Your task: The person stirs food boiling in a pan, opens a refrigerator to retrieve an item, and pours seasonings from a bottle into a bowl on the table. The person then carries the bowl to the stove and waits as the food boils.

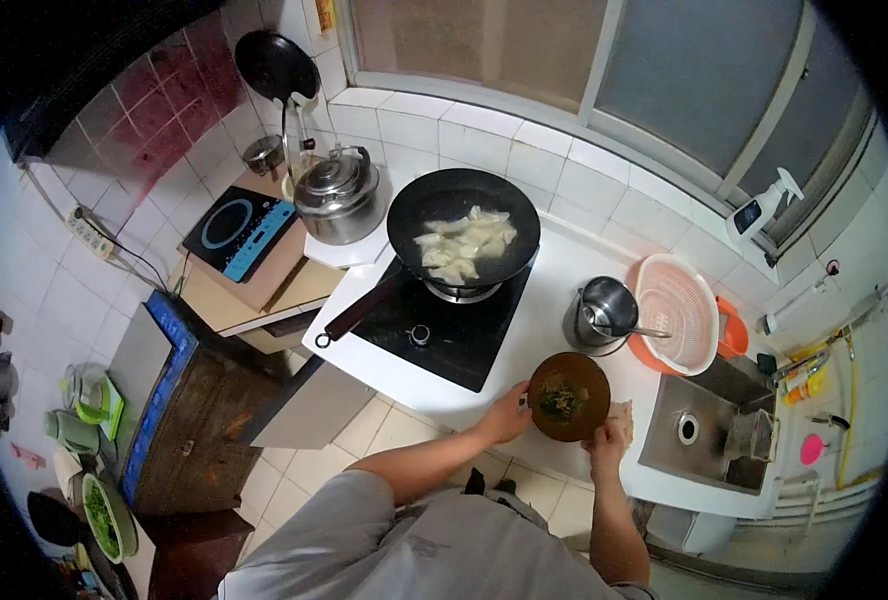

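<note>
Both my hands hold a brown bowl (589, 375) over the front edge of the white counter. Dark green and brownish bits, seemingly chopped herbs and seasoning, lie in its bottom. My left hand (507, 413) grips the left rim. My right hand (609, 440) closes on the lower right rim, with something beige (622, 412) beside its fingers that I cannot make out. Further back, a black wok (414, 205) with several pale dumplings (466, 243) in it sits on the black gas stove (434, 350). Just behind the bowl stands a metal pot (582, 325) with a ladle (649, 332) in it.
A pink colander (709, 320) stands right of the pot, near the steel sink (674, 400). The wok's handle (359, 312) sticks out to the front left. A kettle (344, 215) and an induction cooker (239, 230) are at the left. A spray bottle (759, 210) stands by the window.
</note>
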The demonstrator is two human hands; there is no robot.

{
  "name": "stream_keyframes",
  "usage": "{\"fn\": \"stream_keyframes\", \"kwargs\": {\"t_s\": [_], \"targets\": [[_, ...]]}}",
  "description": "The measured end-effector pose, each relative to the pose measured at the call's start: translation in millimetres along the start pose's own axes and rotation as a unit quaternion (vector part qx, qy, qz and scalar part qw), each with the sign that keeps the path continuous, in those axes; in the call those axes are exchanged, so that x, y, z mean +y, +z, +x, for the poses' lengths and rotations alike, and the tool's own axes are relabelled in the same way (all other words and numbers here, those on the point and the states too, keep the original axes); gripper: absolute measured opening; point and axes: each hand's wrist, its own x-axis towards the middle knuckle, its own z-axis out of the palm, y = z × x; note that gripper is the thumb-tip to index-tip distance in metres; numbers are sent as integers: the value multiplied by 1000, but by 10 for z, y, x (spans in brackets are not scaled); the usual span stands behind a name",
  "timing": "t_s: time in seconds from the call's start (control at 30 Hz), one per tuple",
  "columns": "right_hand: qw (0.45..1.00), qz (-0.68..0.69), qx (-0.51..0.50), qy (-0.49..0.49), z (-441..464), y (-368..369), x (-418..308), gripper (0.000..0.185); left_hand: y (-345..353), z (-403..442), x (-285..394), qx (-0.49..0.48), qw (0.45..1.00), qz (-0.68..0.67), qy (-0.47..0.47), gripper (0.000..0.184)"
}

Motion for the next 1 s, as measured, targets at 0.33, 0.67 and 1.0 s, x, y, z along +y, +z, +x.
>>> {"fn": "stream_keyframes", "kwargs": {"t_s": [0.33, 0.67, 1.0], "targets": [[957, -63, 162, -233, -160, 249, -69, 20, -1032, -85, -113, 2, 985, 151, 88, 20], [982, 39, 99, -156, -668, 1110, -864, 20, -2943, -513, 633, 227, 849, 458, 134, 48], [990, 40, -73, -113, -742, 1645, -885, 19, -3169, -340, 377, 66, 926, 354, -117, 45]]}}
